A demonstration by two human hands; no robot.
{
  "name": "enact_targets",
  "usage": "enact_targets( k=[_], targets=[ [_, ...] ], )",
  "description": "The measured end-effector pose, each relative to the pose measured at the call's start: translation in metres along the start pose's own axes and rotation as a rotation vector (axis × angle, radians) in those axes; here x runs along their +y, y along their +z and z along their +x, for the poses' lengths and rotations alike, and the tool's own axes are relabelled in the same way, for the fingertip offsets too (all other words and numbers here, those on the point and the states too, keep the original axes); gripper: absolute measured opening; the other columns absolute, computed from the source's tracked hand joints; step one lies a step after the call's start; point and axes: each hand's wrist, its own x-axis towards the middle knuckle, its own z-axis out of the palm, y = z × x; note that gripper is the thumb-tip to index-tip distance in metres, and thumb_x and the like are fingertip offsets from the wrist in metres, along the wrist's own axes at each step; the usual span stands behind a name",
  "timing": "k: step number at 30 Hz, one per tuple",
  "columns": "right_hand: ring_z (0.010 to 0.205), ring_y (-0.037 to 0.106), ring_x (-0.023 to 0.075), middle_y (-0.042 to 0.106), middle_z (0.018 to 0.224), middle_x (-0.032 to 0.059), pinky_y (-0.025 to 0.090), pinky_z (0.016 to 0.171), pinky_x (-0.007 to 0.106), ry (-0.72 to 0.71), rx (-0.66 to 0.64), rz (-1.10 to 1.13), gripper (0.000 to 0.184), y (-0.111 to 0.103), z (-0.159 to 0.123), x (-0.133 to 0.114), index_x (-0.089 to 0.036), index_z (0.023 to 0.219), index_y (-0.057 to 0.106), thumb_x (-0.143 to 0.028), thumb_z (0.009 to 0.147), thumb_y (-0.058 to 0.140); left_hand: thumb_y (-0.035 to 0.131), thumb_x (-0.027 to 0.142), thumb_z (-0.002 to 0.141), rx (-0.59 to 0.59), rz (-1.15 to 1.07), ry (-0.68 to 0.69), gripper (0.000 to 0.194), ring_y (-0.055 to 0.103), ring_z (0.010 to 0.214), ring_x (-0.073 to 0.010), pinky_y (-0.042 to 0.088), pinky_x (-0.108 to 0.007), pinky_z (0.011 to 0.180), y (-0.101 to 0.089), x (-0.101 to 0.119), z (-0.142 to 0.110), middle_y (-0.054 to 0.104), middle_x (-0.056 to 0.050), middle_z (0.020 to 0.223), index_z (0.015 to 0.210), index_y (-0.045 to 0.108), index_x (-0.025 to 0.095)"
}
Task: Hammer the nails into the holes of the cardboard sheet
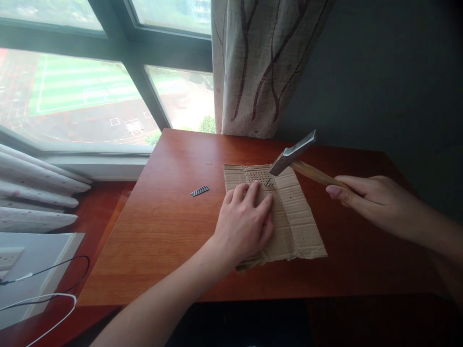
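My right hand (365, 195) is closed around the wooden handle of a hammer (314, 171). The hammer's metal head is raised above the far part of a piece of brown cardboard (296, 217). Fingers apart, my left hand (244, 219) lies on the cardboard, its fingertips near a grid of small dark holes (257, 177). A few short dark nails (269, 183) appear to stand in the cardboard beside those holes, just below the hammer head. To the left, a small bunch of loose nails (200, 191) lies on the wooden table (155, 231).
A window (126, 48) and a patterned curtain (253, 62) stand behind the table. Another curtain (32, 193) hangs at the left. Black and white cables (74, 299) loop at the lower left, near a wall socket (9, 260). A dark wall rises on the right.
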Motion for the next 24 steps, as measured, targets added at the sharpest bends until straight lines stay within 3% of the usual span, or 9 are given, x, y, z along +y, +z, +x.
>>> enact_targets(
  k=[24],
  targets=[
    [0.05, 0.041, 0.0129, 0.04, 0.056, -0.0042, 0.028, 0.051, 0.029, 0.0, 0.018, -0.003, 0.061, 0.001, 0.0008, 0.0018, -0.023, 0.068, 0.049, -0.079, 0.091, 0.042, 0.051, 0.032, 0.093, -0.038, -0.02, -0.007, 0.04, 0.046, 0.126, -0.0389, 0.043, -0.055, 0.099, -0.0017, -0.0005, 0.0008, 0.051, -0.015, 0.15, 0.129, 0.065, 0.023]
  ],
)
